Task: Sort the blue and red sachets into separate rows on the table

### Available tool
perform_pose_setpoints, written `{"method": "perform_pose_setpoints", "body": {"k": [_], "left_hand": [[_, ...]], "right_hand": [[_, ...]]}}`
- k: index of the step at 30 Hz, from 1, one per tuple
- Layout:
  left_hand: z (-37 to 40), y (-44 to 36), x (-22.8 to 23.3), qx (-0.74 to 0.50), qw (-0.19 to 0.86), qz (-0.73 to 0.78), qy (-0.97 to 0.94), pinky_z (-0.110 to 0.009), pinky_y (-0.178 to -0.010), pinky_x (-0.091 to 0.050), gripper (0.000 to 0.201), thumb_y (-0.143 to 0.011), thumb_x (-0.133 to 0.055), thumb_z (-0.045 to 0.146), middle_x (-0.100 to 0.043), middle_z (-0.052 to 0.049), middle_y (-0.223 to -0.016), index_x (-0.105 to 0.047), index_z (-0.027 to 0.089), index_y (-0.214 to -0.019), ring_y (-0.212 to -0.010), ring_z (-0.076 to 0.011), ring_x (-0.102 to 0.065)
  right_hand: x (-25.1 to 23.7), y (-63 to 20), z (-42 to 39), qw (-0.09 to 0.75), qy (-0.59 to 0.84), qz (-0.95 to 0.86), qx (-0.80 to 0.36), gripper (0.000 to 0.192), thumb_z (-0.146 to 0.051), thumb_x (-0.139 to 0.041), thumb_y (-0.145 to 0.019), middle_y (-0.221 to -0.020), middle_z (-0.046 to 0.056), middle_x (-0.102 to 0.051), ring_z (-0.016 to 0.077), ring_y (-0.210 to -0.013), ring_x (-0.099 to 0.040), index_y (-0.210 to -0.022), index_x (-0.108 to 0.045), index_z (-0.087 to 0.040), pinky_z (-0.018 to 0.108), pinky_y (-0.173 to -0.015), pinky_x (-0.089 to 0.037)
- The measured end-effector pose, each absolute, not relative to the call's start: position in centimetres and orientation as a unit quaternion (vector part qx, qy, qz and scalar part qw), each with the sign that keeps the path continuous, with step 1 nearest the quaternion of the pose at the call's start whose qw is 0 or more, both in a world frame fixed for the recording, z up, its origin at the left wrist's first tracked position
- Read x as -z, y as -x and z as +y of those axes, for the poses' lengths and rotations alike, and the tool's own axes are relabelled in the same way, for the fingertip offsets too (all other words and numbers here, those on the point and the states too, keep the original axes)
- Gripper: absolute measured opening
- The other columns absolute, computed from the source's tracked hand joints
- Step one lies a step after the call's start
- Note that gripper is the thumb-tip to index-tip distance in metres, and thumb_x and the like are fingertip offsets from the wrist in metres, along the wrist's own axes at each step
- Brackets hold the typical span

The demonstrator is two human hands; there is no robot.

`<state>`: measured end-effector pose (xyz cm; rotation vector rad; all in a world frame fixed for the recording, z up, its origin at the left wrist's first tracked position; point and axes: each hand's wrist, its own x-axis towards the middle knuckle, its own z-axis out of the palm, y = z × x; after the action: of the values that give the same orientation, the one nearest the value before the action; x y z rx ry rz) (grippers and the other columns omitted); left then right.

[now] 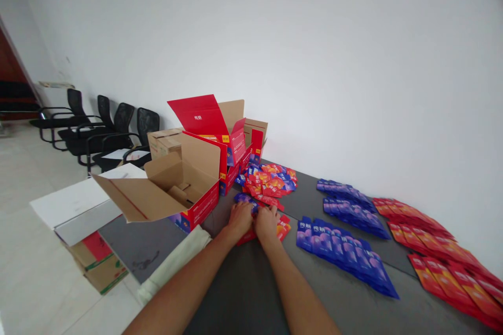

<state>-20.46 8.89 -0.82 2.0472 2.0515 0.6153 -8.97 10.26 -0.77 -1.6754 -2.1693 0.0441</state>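
My left hand [240, 218] and my right hand [266, 222] are close together over the dark table, bent at the fingers on small flat packets. Beneath and between them lie red packets [283, 226], partly covered by the hands. A blue packet [244, 198] shows just beyond my left fingertips. Both hands look closed on the packets' edges, though my fingertips are partly hidden. Right behind them is a loose, jumbled pile of red and blue packets [271, 180].
Overlapping rows of blue packets [341, 248] and red packets [451, 277] lie on the right. At left stand an open red carton [202, 209], more red cartons [236, 149] and a white flapped box [84, 209]. A pale cloth [176, 261] lies along the table edge. Black chairs [113, 125] stand beyond.
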Motion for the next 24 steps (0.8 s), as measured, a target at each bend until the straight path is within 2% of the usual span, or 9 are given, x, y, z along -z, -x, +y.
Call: {"method": "perform_pose_setpoints", "body": {"k": [3, 7, 10, 12, 14, 17, 21, 24], "left_hand": [[8.6, 20.2, 0.7, -0.219, 0.084, 0.689, -0.686, -0.042, -0.104, -0.032, 0.041, -0.085, -0.049, 0.023, -0.059, -0.01, -0.13, -0.058, 0.019, -0.125, -0.123, -0.0269, -0.045], [8.0, 19.8, 0.3, -0.251, 0.059, 0.683, -0.684, -0.044, -0.102, -0.031, 0.04, -0.08, -0.059, 0.025, -0.06, -0.011, -0.126, -0.061, 0.02, -0.119, -0.124, -0.0302, -0.041], [7.7, 19.5, -0.6, -0.281, 0.028, 0.673, -0.683, -0.044, -0.103, -0.03, 0.035, -0.083, -0.053, 0.018, -0.061, -0.01, -0.123, -0.063, 0.021, -0.116, -0.127, -0.029, -0.036], [7.6, 19.3, -1.4, -0.307, 0.012, 0.662, -0.684, -0.042, -0.104, -0.029, 0.031, -0.084, -0.05, 0.014, -0.062, -0.009, -0.121, -0.066, 0.021, -0.11, -0.127, -0.0269, -0.036], [7.6, 19.0, -2.3, -0.325, 0.014, 0.644, -0.692, -0.041, -0.104, -0.029, 0.026, -0.084, -0.05, 0.014, -0.066, -0.008, -0.115, -0.068, 0.021, -0.101, -0.123, -0.025, -0.042], [7.5, 17.7, -3.5, -0.326, 0.045, 0.614, -0.718, -0.038, -0.101, -0.032, 0.022, -0.085, -0.049, 0.017, -0.07, -0.006, -0.103, -0.069, 0.021, -0.095, -0.106, -0.0227, -0.055], [6.8, 15.0, -4.4, -0.331, 0.113, 0.598, -0.721, -0.032, -0.086, -0.041, 0.023, -0.084, -0.049, 0.021, -0.071, -0.007, -0.095, -0.07, 0.019, -0.094, -0.092, -0.0215, -0.062], [6.0, 12.9, -4.5, -0.348, 0.187, 0.57, -0.72, -0.029, -0.077, -0.044, 0.021, -0.081, -0.052, 0.024, -0.072, -0.006, -0.089, -0.07, 0.017, -0.09, -0.084, -0.0204, -0.064]], "right_hand": [[0.7, 8.8, 10.1, 0.21, 0.596, -0.775, -0.013, 0.024, -0.013, -0.047, -0.086, -0.099, 0.014, -0.069, 0.0296, -0.107, -0.048, -0.089, -0.071, -0.017, 0.036, -0.081, -0.029], [0.1, 8.6, 9.5, 0.241, 0.596, -0.766, -0.005, 0.026, -0.012, -0.043, -0.089, -0.101, 0.014, -0.068, 0.0282, -0.108, -0.047, -0.093, -0.068, -0.017, 0.036, -0.083, -0.028], [-0.6, 8.0, 8.9, 0.267, 0.602, -0.752, 0.003, 0.029, -0.013, -0.038, -0.091, -0.108, 0.013, -0.065, 0.0275, -0.107, -0.046, -0.099, -0.065, -0.018, 0.036, -0.084, -0.028], [-0.9, 7.2, 8.5, 0.313, 0.601, -0.736, -0.012, 0.028, -0.012, -0.037, -0.09, -0.107, 0.012, -0.064, 0.027, -0.105, -0.046, -0.097, -0.064, -0.019, 0.036, -0.084, -0.029], [-1.1, 6.0, 8.3, 0.406, 0.582, -0.701, -0.078, 0.025, -0.013, -0.04, -0.087, -0.099, 0.01, -0.064, 0.0266, -0.102, -0.047, -0.09, -0.063, -0.02, 0.035, -0.083, -0.031], [-1.2, 3.7, 8.1, 0.525, 0.537, -0.634, -0.182, 0.018, -0.022, -0.044, -0.087, -0.091, 0.009, -0.063, 0.0247, -0.094, -0.051, -0.085, -0.062, -0.019, 0.034, -0.084, -0.035], [-1.3, 0.0, 7.2, 0.569, 0.529, -0.586, -0.23, 0.028, -0.039, -0.048, -0.089, -0.093, 0.007, -0.065, 0.0199, -0.083, -0.057, -0.102, -0.06, -0.017, 0.03, -0.076, -0.042], [-1.4, -2.6, 6.0, 0.591, 0.516, -0.552, -0.283, 0.035, -0.049, -0.05, -0.088, -0.077, 0.002, -0.063, 0.016, -0.067, -0.054, -0.093, -0.062, -0.017, 0.026, -0.063, -0.042]]}}
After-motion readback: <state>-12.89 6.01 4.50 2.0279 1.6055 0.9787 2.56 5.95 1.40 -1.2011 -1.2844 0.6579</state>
